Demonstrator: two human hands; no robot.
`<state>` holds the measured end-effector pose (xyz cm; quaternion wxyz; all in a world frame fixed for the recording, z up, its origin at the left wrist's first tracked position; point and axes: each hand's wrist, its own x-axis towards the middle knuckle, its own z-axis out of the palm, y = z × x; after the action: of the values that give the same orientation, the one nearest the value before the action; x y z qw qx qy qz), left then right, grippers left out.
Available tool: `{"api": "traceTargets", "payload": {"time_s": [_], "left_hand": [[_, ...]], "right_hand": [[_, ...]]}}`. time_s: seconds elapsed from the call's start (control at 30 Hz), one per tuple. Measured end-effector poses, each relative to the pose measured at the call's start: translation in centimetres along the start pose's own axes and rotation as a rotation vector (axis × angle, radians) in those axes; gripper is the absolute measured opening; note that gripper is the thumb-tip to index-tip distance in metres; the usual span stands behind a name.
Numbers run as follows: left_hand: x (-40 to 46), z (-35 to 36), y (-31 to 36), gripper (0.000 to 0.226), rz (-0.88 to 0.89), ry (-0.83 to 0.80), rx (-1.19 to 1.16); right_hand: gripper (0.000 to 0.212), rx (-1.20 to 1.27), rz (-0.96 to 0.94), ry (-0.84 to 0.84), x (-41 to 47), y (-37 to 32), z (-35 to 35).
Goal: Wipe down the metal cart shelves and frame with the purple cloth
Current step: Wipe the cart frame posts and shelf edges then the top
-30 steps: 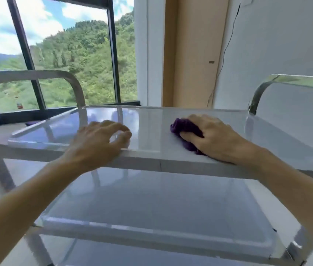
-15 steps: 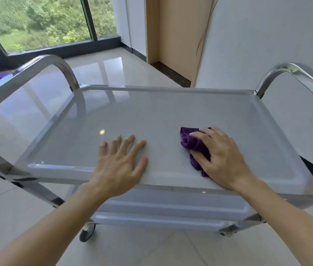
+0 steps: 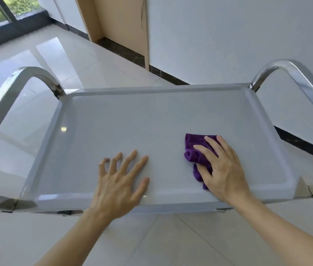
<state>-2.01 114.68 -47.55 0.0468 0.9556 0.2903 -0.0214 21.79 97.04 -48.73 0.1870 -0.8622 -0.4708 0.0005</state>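
In the head view, the camera now looks straight down on the shiny grey metal cart's top shelf (image 3: 151, 120). In the lower right of the frame, the right hand (image 3: 222, 167) still presses flat fingers on the crumpled purple cloth (image 3: 194, 148). The left hand (image 3: 119, 181) has gone from curled to spread flat, steadying the cart, so I think wiping the top has only begun.

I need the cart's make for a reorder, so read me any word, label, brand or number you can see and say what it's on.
None: no readable text shows.
top shelf: bare metal, no label.
handles: only reflections.
purple cloth under the right hand: no tag visible.
left hand: nothing written.
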Motion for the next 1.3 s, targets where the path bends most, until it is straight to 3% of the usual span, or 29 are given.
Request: {"api": "traceTargets", "payload": {"time_s": [0.27, 0.87, 1.3], "left_hand": [[6.6, 0.1, 5.2, 0.059, 0.145, -0.045, -0.044], [28.9, -1.1, 18.4, 0.057, 0.376, -0.060, -0.045], [44.1, -0.6, 28.9, 0.057, 0.528, 0.003, -0.015]], "right_hand": [[0.051, -0.078, 0.126, 0.050, 0.0, 6.3, -2.4], [0.049, -0.159, 0.306, 0.162, 9.1, 24.9, -6.5], [0.048, -0.210, 0.448, 0.233, 15.2, 37.5, -9.6]]}}
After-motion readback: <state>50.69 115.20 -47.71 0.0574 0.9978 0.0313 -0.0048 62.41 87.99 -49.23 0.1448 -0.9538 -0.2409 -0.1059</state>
